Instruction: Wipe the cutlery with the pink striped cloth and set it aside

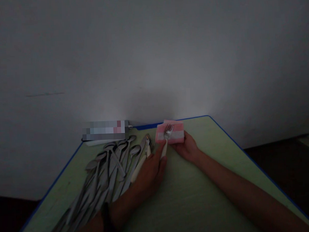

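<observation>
- A dim room: a person's two bare hands meet above a pale green worktop [183,203] with a blue edge, set against a plain wall [152,55].
- The left hand [151,170] has its grip closed around the pale handle of a fork [166,139], thumb and fingers pinching it; there is a dark band [106,217] on that wrist.
- The fork's long axis runs away from the person, leaning a little to the right at its far end, so the prongs point forward and the handle comes back into the left grip.
- The right hand [188,148] has its grip closed on the near right corner of a folded pink and white cloth [180,135].
- The cloth lies just beyond the left grip and slightly to its right, with the fork's head in front of it; whether prongs and cloth touch, I cannot tell.
- The right hand is the nearer one to the cloth's right side; the left hand is nearer to the loose cutlery.
- That cutlery, mostly spoons [134,150], spreads over the worktop's left side, handles mainly toward the person. A cream-handled knife [139,169] lies just beside the left hand.
- Behind the spoons sits a blurred-out object [105,130].
</observation>
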Motion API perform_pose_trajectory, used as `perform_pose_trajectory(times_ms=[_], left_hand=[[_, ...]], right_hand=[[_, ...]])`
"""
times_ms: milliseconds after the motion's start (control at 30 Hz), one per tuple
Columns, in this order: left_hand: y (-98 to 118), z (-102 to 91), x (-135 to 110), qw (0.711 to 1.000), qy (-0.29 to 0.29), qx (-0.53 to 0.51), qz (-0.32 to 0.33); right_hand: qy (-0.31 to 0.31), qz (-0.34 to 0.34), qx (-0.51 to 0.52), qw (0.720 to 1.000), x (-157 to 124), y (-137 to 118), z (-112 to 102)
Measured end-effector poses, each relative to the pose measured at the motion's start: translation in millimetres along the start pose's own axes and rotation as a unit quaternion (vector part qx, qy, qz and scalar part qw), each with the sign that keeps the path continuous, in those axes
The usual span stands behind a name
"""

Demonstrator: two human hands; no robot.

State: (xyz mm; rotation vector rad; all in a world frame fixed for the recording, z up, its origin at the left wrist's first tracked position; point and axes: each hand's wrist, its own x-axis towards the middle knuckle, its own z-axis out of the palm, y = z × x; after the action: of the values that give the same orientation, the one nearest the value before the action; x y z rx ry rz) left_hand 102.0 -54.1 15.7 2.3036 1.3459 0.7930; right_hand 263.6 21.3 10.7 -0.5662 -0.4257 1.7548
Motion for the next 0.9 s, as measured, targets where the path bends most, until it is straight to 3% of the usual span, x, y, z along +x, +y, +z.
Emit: perform_pose_trajectory(times_ms=[333, 600, 900], left_hand=[[1, -2.6, 1, 0.999, -0.035, 0.037, 0.008], [7, -6.1, -1, 0.995, -0.072, 0.054, 0.053], [7, -5.9, 0, 0.997, -0.057, 0.02, 0.037]], right_hand=[[-0.078, -0.009, -0.049, 0.996, 0, 2, -5], [-0.034, -0.033, -0.13, 0.99, -3, 9, -2], [0.024, -0.045, -0.104, 0.993, -4, 12, 4]])
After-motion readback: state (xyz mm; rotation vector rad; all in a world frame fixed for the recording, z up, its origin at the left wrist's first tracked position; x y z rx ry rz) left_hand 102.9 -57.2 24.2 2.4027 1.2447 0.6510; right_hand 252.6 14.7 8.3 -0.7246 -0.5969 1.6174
